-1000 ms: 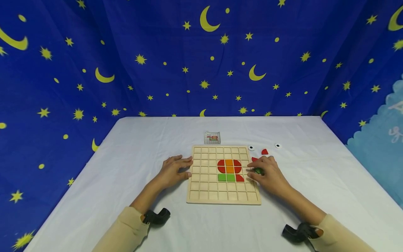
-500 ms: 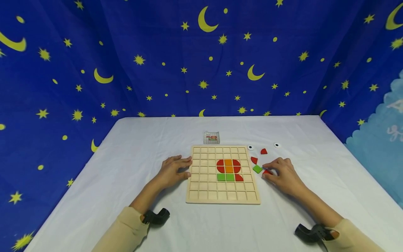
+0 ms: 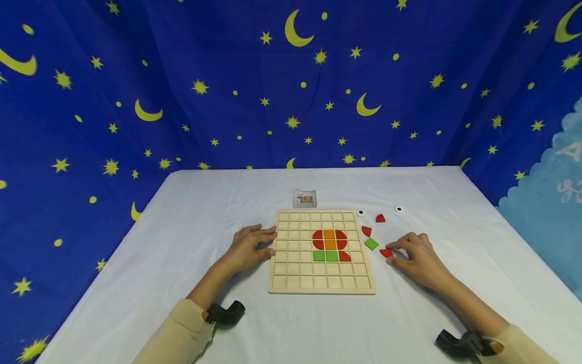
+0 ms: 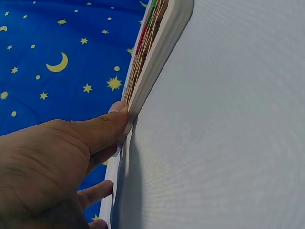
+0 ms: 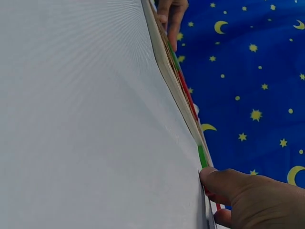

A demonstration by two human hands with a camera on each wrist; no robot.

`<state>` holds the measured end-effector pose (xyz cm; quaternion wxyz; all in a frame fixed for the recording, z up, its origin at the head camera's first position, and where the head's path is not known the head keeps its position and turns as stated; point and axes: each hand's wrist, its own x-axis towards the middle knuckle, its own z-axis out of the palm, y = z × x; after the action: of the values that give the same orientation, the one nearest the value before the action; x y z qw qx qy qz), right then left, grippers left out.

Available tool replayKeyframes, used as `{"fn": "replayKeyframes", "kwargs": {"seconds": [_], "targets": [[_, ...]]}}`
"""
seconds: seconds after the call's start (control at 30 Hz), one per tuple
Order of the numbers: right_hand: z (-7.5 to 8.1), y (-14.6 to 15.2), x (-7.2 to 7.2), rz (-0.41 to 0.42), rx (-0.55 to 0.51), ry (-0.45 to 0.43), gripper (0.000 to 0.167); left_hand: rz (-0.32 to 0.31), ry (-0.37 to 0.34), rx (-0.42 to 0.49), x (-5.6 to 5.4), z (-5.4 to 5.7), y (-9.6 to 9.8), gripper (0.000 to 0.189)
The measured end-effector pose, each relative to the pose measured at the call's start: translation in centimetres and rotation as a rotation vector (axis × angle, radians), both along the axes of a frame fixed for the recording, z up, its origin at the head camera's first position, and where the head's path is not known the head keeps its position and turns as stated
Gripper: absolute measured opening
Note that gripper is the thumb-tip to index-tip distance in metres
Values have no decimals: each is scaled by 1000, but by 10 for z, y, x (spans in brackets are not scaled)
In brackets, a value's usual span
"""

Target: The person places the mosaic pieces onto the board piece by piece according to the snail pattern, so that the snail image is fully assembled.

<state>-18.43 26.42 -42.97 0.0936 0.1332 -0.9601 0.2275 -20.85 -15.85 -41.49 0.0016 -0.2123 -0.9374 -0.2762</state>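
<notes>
Seemingly at pickup, pinches red quarter-round tile [image 3: 386,253] in right hand [image 3: 417,259]; touches square wooden board [image 3: 293,282] with spread left hand [image 3: 247,248]; likely requires lifting next

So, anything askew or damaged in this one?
No damage visible. The loose green square lies askew beside the grid board, cornerwise, unlike the two green squares set straight in its cells.

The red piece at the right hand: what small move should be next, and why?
Perhaps lift the red piece toward the wooden board: the right hand pinches it, the left hand touches the board's edge, and many squares are bare.
</notes>
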Motion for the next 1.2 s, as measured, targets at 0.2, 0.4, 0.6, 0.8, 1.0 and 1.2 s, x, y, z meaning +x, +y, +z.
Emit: {"fn": "replayKeyframes", "kwargs": {"seconds": [0.2, 0.4, 0.6, 0.8, 1.0, 1.2], "targets": [[-2, 4, 4, 1, -16, 7, 21, -1, 2, 4, 0, -1, 0, 52], [-1, 3, 4, 12, -15, 35, 20, 3, -8, 1, 0, -1, 0, 52], [8, -9, 2, 42, -45, 58, 20, 0, 1, 3, 0, 0, 0, 52], [16, -37, -1, 107, -86, 49, 21, -5, 0, 2, 0, -1, -1, 52], [18, -71, -4, 207, -132, 106, 21, -16, 7, -1, 0, -2, -1, 52], [15, -101, -8, 258, -168, 124, 24, -12, 3, 2, 0, -1, -2, 52]]}}
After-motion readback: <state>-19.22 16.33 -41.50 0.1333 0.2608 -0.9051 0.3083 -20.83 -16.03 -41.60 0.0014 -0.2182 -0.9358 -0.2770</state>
